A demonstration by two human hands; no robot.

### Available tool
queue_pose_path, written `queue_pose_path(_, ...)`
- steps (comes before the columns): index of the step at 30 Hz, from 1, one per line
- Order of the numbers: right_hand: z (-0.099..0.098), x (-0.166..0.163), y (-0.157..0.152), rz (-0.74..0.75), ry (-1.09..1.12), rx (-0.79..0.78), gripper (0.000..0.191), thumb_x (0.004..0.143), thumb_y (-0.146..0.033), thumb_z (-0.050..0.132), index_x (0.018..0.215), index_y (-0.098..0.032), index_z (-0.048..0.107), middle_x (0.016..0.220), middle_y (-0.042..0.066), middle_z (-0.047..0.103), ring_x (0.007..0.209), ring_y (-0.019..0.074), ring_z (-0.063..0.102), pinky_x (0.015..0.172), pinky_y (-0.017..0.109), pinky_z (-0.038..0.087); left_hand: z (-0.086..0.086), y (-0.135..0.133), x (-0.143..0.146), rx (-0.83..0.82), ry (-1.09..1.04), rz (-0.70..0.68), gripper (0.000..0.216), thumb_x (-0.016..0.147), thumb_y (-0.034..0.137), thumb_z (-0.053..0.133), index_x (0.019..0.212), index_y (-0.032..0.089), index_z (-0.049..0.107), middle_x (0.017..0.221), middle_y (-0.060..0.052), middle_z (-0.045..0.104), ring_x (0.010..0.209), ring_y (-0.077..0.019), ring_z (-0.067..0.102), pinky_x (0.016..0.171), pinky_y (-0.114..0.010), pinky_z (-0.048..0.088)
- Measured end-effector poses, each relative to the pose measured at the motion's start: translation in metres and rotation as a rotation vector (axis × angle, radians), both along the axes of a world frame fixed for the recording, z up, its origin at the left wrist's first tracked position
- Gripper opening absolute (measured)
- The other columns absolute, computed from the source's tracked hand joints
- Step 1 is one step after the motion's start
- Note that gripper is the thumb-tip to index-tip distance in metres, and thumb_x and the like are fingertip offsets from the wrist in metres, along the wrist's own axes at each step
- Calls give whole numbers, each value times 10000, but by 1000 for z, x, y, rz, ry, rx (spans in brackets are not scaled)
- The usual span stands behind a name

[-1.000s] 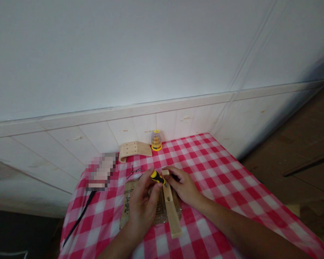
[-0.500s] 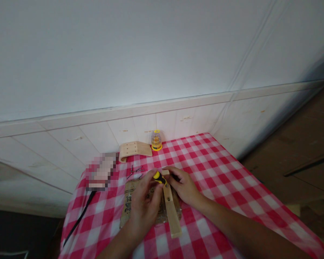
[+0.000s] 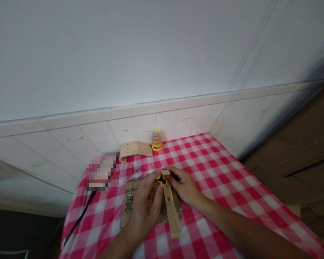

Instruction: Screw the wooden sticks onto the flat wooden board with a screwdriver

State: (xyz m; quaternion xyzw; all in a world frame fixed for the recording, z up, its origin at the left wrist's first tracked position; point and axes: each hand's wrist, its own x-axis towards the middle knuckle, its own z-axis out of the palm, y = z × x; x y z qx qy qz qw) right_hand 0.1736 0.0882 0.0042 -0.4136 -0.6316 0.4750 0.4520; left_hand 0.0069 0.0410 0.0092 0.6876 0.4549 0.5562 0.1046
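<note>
Between its thumb and fingers, my left hand point(image 3: 148, 201) grips a yellow-and-black screwdriver point(image 3: 161, 178), whose tip end is near a screw at the upper part of a pale wooden strip point(image 3: 173, 217). My right hand point(image 3: 184, 186) closes on the far end of this strip, its fingers partly hidden behind the wood. A second screw point(image 3: 169, 198) shows lower down the strip. Beneath lies a flat brown piece of printed cardboard point(image 3: 128, 207), partly covered by my left hand and the strip.
Several dark screws point(image 3: 136, 169) lie beyond the cardboard. A bent wooden piece with holes point(image 3: 135, 148) and a clear, yellow-trimmed bit holder point(image 3: 157, 141) stand near the wall. At left is a blurred-out object point(image 3: 102, 172) with a black strap. A red-and-white checked cloth point(image 3: 218, 172) covers the table.
My left hand's fingers have shifted on the screwdriver, covering more of its yellow handle, which looks turned. My right hand and the wooden strip stay almost in place.
</note>
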Motion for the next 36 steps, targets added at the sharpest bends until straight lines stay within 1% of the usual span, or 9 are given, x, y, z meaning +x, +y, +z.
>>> queue_pose_path(3,0,1,0,5,13,0,193,941,-259,623,1092,-221,737,1054,51,788,964,214,728,854,335,554,3,3,1,10,23,26,317,956,223,651,1269,259,612,1120,-51,740,1005,-207,727,843,-345,622)
queue_pose_path(4,0,1,0,6,14,-1,191,943,-263,625,1092,-219,737,1053,53,788,963,214,728,854,336,553,6,4,1,42,31,53,305,943,235,674,1243,257,623,1079,-44,745,967,-208,730,813,-340,623)
queue_pose_path(7,2,1,0,10,-3,-6,184,945,-259,625,1083,-214,739,1037,52,788,950,215,728,848,336,552,14,3,2,69,34,87,269,952,199,649,1215,252,624,1014,-33,752,898,-198,740,765,-321,625)
queue_pose_path(12,3,1,-1,-3,-14,3,177,944,-246,622,1077,-223,737,1038,46,791,953,217,729,846,338,556,21,0,2,82,61,43,279,955,155,617,1215,258,617,1015,-32,760,901,-196,740,771,-313,624)
queue_pose_path(16,3,1,0,-3,-13,-7,180,937,-233,620,1074,-219,736,1045,53,789,957,218,729,850,341,555,18,-1,1,51,57,-2,311,965,132,589,1246,265,605,1077,-38,758,970,-194,737,834,-318,621)
queue_pose_path(24,3,1,0,12,-15,21,185,941,-243,616,1074,-216,741,1024,50,785,964,220,725,865,347,551,3,1,-1,-5,18,-43,343,985,164,576,1314,262,594,1204,-66,742,1095,-216,723,930,-364,612)
queue_pose_path(30,3,1,-1,7,-16,18,193,957,-251,608,1090,-219,744,1045,52,784,978,216,729,872,341,552,-1,1,0,-43,-4,-26,332,997,183,567,1319,253,602,1212,-81,741,1089,-226,728,930,-390,617)
queue_pose_path(33,3,1,-1,1,-23,14,197,952,-246,611,1092,-216,746,1047,56,786,981,221,731,872,347,555,2,1,0,-23,3,-32,343,997,166,560,1324,264,591,1203,-77,737,1090,-217,723,927,-380,615)
queue_pose_path(36,2,1,-1,-2,-24,11,203,944,-239,622,1103,-226,747,1049,51,789,977,221,733,875,354,561,5,1,0,12,17,-43,348,985,163,576,1316,268,583,1160,-68,735,1047,-210,725,884,-358,617)
